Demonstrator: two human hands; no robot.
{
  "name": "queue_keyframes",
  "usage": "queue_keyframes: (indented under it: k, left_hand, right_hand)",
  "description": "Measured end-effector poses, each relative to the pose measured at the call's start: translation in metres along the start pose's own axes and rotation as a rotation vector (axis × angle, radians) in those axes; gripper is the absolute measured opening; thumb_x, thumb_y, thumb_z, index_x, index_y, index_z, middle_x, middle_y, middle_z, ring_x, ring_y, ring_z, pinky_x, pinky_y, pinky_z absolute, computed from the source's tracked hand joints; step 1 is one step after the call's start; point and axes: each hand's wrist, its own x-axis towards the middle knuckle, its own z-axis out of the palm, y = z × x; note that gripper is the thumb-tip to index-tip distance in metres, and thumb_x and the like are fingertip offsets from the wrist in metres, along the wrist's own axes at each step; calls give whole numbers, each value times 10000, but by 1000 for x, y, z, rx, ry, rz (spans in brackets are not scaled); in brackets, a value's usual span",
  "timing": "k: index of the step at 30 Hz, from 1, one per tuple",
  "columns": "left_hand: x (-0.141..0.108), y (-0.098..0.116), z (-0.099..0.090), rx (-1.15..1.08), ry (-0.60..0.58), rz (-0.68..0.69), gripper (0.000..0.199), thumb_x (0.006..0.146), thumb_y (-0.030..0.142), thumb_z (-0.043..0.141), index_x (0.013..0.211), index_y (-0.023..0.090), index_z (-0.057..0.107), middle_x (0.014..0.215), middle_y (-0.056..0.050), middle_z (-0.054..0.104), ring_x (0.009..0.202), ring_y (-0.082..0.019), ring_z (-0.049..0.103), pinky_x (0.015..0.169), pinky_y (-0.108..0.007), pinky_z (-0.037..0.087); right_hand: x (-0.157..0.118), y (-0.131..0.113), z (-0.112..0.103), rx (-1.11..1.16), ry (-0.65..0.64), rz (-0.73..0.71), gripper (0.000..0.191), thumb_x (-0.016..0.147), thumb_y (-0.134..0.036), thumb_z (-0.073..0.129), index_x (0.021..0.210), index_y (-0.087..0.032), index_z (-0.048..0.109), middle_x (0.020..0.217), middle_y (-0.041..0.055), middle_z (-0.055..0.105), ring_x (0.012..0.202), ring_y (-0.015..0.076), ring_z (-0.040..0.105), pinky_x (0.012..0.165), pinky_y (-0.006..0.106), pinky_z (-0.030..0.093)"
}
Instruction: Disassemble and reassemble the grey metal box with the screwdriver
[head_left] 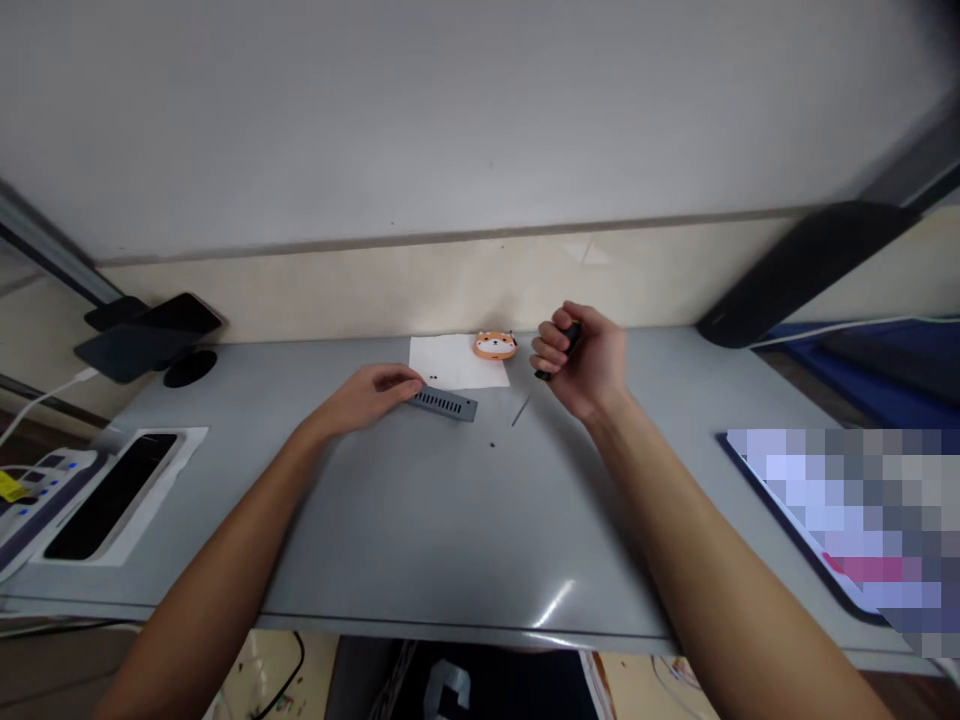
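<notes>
My left hand (379,393) pinches the left end of a grey slotted cover (450,404), a thin strip with a row of dark slots and a small hole near its right end. Wrapped in my right hand (581,360) is a screwdriver (546,375) with a dark handle. Its thin shaft (520,411) seems to point down and left toward the table. A tiny dark piece, seemingly a screw (492,445), lies just below the cover. Two more tiny dark pieces (433,377) rest on a white sheet of paper (457,352) behind the cover.
An orange animal-face case (495,345) sits on the paper's right corner. To the left are a phone (112,497), a power strip (45,500) and a device on a stand (154,337). A tablet-like screen (832,520) and a dark cylinder (810,270) stand right.
</notes>
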Motion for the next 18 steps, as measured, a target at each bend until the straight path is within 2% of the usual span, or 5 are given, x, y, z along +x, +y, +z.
queue_keyframes:
  k: [5,9,13,18]
  left_hand:
    - [-2,4,3,80,-48,17,512,982,610,481,941,165,732,950,-41,719,867,-194,629,775,-278,474]
    - [-2,7,7,130,-88,39,529,1008,600,427,870,160,687,880,-29,678,809,-178,590,733,-271,438]
    - [-2,9,11,142,-91,60,482,1017,562,433,887,174,689,903,-25,684,821,-177,595,729,-270,425]
    - [-7,23,29,97,-70,85,427,1027,502,439,864,193,684,845,-6,673,754,-152,574,653,-259,393]
  right_hand:
    - [-4,24,14,-52,-101,148,295,840,-312,647,685,-207,420,567,-67,290,458,64,201,388,205,186]
    - [-7,25,17,-56,-103,140,299,853,-322,644,687,-205,425,571,-67,292,462,64,201,390,203,192]
    - [-4,12,11,-19,-72,5,294,841,-318,643,684,-212,418,572,-62,284,466,78,242,395,215,251]
    - [5,8,3,65,60,-300,187,815,-273,631,753,-224,461,665,-24,433,544,108,438,489,240,417]
